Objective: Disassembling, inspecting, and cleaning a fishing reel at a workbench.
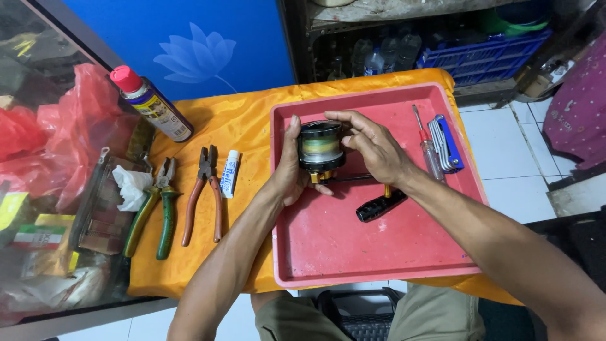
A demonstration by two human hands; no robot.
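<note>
1. Overhead, from the head camera, a worktop (240, 120) covered in orange cloth carries a red tray (353, 252).
2. Above the tray, both hands grasp a black fishing reel (320, 146) wound with multicoloured line.
3. Left hand (291, 170) wraps the reel's left side, thumb up along its edge.
4. Right hand (372, 148) grips the reel's right side, fingers curled over the top.
5. Black crank handle (380, 205) juts out below the right hand, just over the tray floor.
6. Screwdriver (428, 146) and blue hex-key set (445, 144) lie at the tray's right edge.
7. Left of the tray lie red-handled pliers (203, 192), green-handled pliers (158, 211), a small white tube (230, 173) and a red-capped spray can (151, 104).
</note>
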